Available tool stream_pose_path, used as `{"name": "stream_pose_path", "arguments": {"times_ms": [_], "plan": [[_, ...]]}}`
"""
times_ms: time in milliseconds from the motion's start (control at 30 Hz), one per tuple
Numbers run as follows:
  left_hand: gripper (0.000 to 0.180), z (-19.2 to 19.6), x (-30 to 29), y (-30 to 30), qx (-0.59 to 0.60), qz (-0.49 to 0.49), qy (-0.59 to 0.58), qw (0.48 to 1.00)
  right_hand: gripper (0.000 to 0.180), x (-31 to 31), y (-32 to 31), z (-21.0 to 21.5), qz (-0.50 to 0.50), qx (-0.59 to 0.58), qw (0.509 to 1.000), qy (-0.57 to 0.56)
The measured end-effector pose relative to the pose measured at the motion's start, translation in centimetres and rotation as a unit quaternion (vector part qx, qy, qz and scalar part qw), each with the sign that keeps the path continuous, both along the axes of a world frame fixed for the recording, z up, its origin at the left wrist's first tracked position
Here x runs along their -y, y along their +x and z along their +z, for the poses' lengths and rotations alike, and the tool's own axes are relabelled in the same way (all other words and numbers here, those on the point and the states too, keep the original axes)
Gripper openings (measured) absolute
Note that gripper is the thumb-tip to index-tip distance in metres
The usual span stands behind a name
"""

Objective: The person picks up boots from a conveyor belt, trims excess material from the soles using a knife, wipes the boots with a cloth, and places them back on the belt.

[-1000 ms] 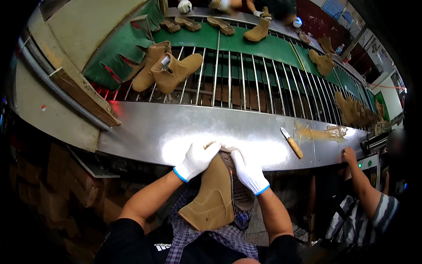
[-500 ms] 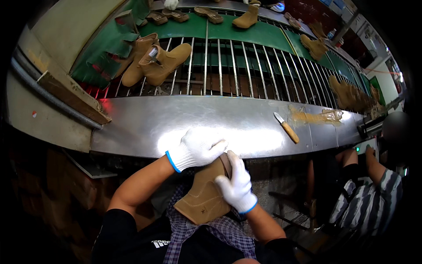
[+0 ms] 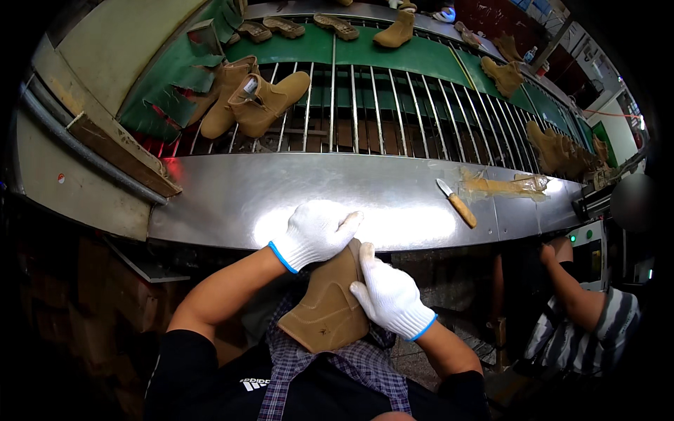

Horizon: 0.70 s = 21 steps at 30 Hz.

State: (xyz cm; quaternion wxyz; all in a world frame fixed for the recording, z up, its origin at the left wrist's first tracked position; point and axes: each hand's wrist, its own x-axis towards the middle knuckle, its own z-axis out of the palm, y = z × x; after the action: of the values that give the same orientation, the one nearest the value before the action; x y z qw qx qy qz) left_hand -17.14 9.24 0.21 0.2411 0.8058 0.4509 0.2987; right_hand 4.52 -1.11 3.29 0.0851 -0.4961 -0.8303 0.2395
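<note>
A tan suede-like boot (image 3: 326, 305) lies over my lap with its wide end towards me and its far end at the table's front edge. My left hand (image 3: 319, 231), in a white knit glove with blue cuff, is closed at the boot's far end; its fingertips are mostly hidden. From the right, my right hand (image 3: 394, 295), gloved alike, grips the boot's edge with thumb and fingers apart along its side. On the metal table beyond lies a knife (image 3: 458, 205) with a wooden handle, touched by neither hand.
Beyond the steel table (image 3: 210, 196) runs a roller conveyor (image 3: 375, 112) with green sheets. A pair of tan boots (image 3: 270, 102) stands on it at left, with several soles (image 3: 335, 27) and another boot (image 3: 395, 29) farther back. Brown tape (image 3: 505, 184) sticks to the table. A co-worker's arm (image 3: 576, 288) shows at right.
My right hand has shifted right and slightly towards me along the boot's edge. My left hand stays at the far end. The co-worker's arm at right has moved.
</note>
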Motion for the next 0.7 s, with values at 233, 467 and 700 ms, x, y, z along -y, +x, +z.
{"name": "stream_pose_path", "arguments": {"times_ms": [233,467,700], "plan": [[0.036,-4.2,1.7,-1.4,0.539,0.158,-0.406,0.721,0.102,-2.1,-0.3,-1.5,-0.054,-0.183,0.982,0.003],[0.034,-3.1,2.6,-0.9,0.510,0.119,-0.379,0.763,0.091,-2.4,-2.5,-0.9,0.018,-0.132,0.990,0.041],[0.036,1.3,4.1,-0.6,0.548,0.069,-0.256,0.794,0.103,-3.5,-1.9,6.1,0.021,-0.155,0.987,-0.021]]}}
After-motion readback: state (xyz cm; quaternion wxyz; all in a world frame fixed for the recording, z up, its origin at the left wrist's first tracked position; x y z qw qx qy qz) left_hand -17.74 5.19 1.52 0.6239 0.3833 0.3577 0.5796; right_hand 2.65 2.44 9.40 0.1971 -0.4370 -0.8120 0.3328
